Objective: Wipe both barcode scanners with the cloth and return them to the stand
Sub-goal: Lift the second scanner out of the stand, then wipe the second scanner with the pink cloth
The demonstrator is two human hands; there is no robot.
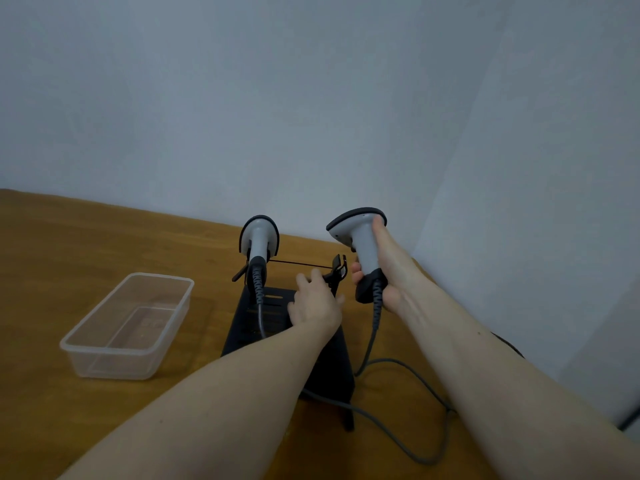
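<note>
While our right hand (379, 271) wraps its fingers around the grey handle of one scanner (362, 244), lifted in the air just right of the stand (311, 327), our left hand (313, 303) reaches over the stand with fingers relaxed and slightly spread, its fingertips at the black cradle (337, 268) on the stand's right side; we cannot tell whether they press on it. The second scanner (259, 242) sits upright in the stand's left cradle. Grey cables (398, 427) trail from both scanners across the wooden table (52, 265). A clear plastic tub (128, 323) stands left of the stand, apart from it.
</note>
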